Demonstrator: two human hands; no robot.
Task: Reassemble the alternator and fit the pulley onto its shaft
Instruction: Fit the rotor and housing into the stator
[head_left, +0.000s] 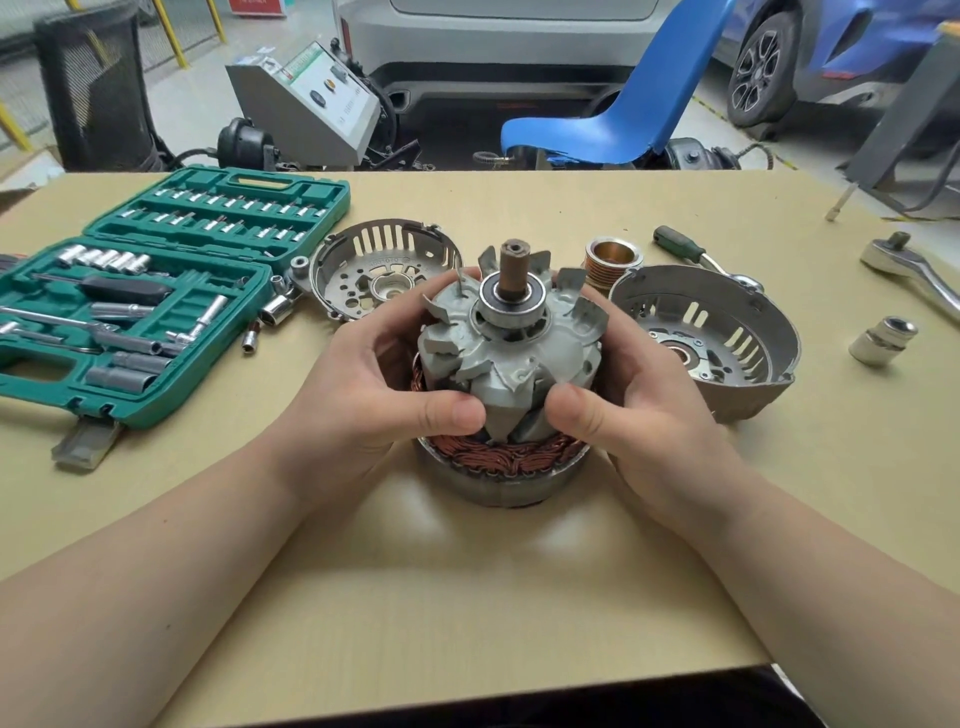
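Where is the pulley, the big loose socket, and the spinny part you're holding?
pulley (613, 262): head view, on its grooved copper-coloured side.
loose socket (882, 340): head view, on its shiny side wall.
rotor (511, 358): head view, on its grey claw-pole top below the bearing.

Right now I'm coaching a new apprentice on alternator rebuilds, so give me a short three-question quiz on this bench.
1. True or false: the grooved copper-coloured pulley is already on the grey finned rotor's shaft.
2. What does the rotor stand in?
A. the ring-shaped copper-wound stator
B. the slotted silver end housing
C. the open green socket case
3. Fill in: the left hand and right hand both grip the ____.

Key
1. False: it stands on the tan tabletop behind the rotor, and the shaft tip is bare.
2. A
3. rotor
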